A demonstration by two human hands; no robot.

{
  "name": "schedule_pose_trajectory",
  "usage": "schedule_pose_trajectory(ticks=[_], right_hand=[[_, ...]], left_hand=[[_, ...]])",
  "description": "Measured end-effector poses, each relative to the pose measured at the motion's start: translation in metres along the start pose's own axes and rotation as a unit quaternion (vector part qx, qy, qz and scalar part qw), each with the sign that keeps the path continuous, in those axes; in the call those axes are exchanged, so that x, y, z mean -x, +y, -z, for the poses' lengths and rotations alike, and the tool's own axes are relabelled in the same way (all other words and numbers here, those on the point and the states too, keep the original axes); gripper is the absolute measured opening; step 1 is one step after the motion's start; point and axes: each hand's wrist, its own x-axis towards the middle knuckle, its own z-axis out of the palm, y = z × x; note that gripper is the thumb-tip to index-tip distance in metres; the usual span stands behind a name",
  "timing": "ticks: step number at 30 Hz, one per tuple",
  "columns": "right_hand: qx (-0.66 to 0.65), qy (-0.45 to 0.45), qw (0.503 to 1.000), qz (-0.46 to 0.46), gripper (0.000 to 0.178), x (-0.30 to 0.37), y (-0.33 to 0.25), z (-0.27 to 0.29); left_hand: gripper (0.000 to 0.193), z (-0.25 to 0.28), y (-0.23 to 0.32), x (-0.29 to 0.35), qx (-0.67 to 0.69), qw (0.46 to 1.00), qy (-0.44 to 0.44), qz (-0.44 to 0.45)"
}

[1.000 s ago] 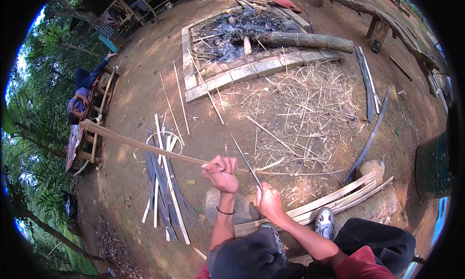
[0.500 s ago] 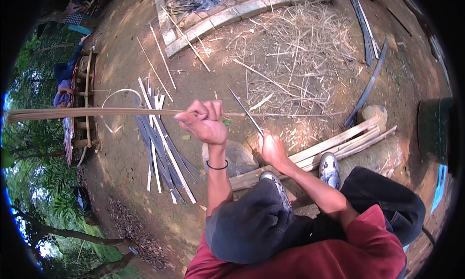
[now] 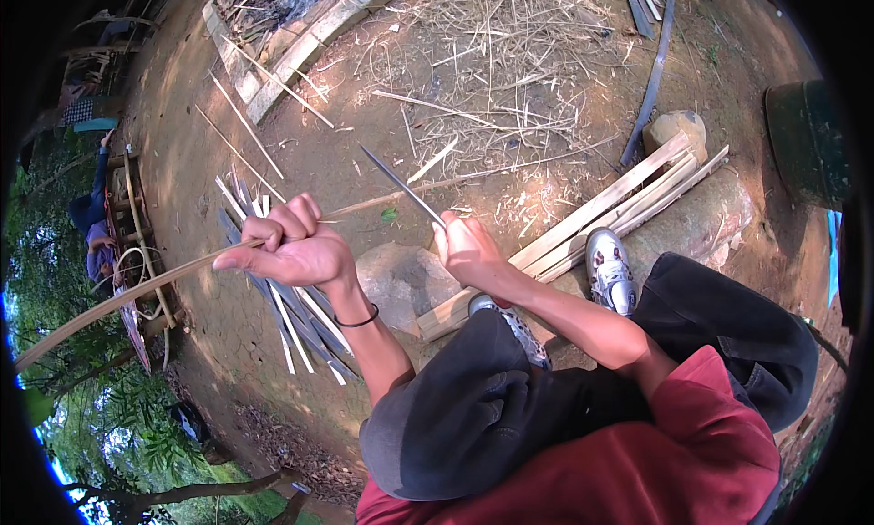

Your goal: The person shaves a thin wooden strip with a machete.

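Note:
My left hand [image 3: 300, 252], with a black band on its wrist, is closed around a long, thin tan strip [image 3: 137, 293] that looks like split bamboo. From the fist the strip slants down to the far left, and its other part runs rightward past the blade, thinning out over the ground. In my right hand [image 3: 469, 250] is a knife [image 3: 399, 183], its narrow dark blade pointing up and left. The blade crosses the strip's line to the right of my left fist; whether they touch I cannot tell. My fingers hide the knife's handle.
Dark and pale strips [image 3: 305, 316] lie piled behind my left forearm. Split bamboo lengths [image 3: 601, 215] rest along a log [image 3: 692, 211] near my shoes. Shavings [image 3: 510, 61] cover the ground ahead, beside a stone-edged fire pit [image 3: 319, 33]. Another person [image 3: 96, 220] is at the far left.
The view has shifted. My left hand has moved left, and the strip, level before, now slopes down to the left. My right hand with the knife has moved slightly left and up.

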Motion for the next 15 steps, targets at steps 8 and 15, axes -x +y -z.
schedule_pose_trajectory(ticks=[8, 15], right_hand=[[0.029, 0.014, 0.999, 0.038, 0.025, 0.007, -0.001, -0.006], [-0.003, 0.004, 1.0, 0.018, 0.028, -0.008, -0.02, 0.002]], left_hand=[[0.057, 0.0, -0.005, 0.006, 0.01, 0.999, -0.027, 0.018], [0.057, 0.004, 0.001, 0.006, -0.048, 0.999, -0.018, -0.005]])
